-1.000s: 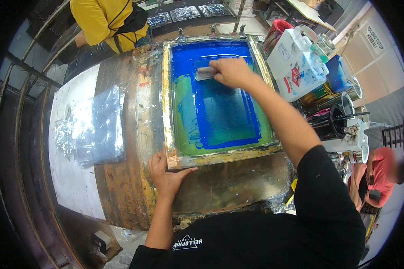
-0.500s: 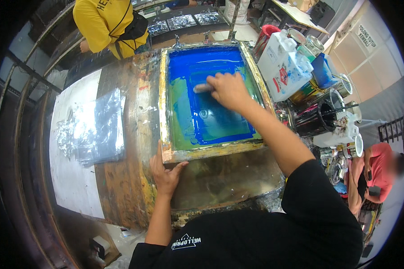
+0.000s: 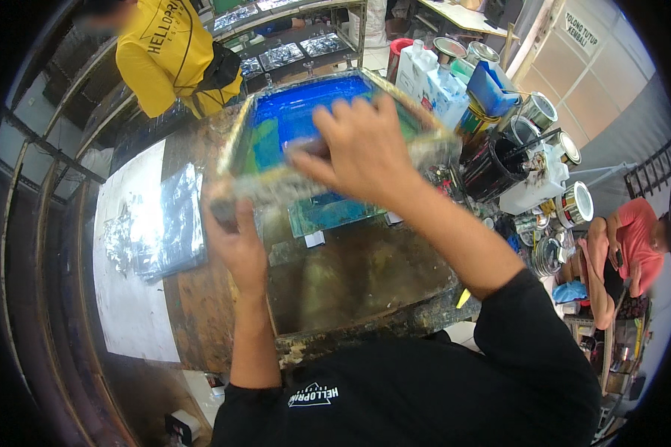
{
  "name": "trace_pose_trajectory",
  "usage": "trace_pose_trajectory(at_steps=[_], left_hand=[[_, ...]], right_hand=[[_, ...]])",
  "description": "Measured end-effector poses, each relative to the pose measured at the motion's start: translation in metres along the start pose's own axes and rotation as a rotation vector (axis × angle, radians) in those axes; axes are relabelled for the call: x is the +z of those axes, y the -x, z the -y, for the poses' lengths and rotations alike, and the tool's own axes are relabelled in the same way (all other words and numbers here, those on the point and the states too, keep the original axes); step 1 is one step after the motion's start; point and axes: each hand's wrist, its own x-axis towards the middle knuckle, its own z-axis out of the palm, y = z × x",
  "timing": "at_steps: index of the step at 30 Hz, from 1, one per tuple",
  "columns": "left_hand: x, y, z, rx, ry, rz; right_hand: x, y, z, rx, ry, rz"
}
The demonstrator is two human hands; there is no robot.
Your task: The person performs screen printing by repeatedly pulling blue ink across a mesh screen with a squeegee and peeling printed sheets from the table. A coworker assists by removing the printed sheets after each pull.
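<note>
Clamping the near left corner of a wooden screen-printing frame (image 3: 276,189) in the left hand (image 3: 234,242), with the near edge held tilted up off the workbench (image 3: 350,294). Gripping a squeegee (image 3: 306,147) between thumb and fingers of the right hand (image 3: 367,153), blurred, above the frame's near rail. Carrying bright blue ink (image 3: 306,103) across the far part of the mesh. Showing under the raised edge a teal sheet (image 3: 343,216) flat on the bench, beside 2 small white tabs. Fixed near the far rail by 3 metal hinge clamps. Stacked to the left, on white paper (image 3: 130,313): clear plastic sheets (image 3: 175,227). Crowded to the right by white jerrycans (image 3: 533,179), paint cans (image 3: 575,203) and a black bucket (image 3: 492,167). Flanked farther off by a person in a yellow shirt (image 3: 156,63), at far left, and a seated person in a coral shirt (image 3: 634,253), at right. Backed by racks of shiny sheets (image 3: 282,56).
</note>
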Motion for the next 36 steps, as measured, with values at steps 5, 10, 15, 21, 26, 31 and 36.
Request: trace_pose_trajectory(at_steps=[5, 10, 15, 21, 26, 31, 36], left_hand=[[0.019, -0.013, 0.015, 0.015, -0.478, 0.13], [0.033, 0.049, 0.058, -0.144, -0.969, 0.439], [0.043, 0.045, 0.069, -0.291, -0.509, 0.283], [0.001, -0.044, 0.047, -0.23, -0.295, 0.114], [-0.099, -0.11, 0.044, -0.277, -0.167, -0.004], [-0.186, -0.155, 0.067, -0.198, -0.422, -0.12], [-0.212, -0.085, 0.095, 0.053, -1.193, 0.099]], right_hand=[[-0.006, -0.076, -0.022, -0.045, 0.039, -0.106], [-0.022, -0.105, -0.033, -0.013, 0.019, 0.006], [-0.016, -0.113, -0.032, -0.058, -0.047, -0.119], [-0.02, -0.122, -0.033, 0.018, -0.067, -0.018], [-0.016, -0.121, -0.035, -0.046, -0.051, -0.145], [-0.017, -0.11, -0.03, 0.033, -0.152, -0.04], [-0.019, -0.105, -0.027, 0.002, -0.07, -0.022]])
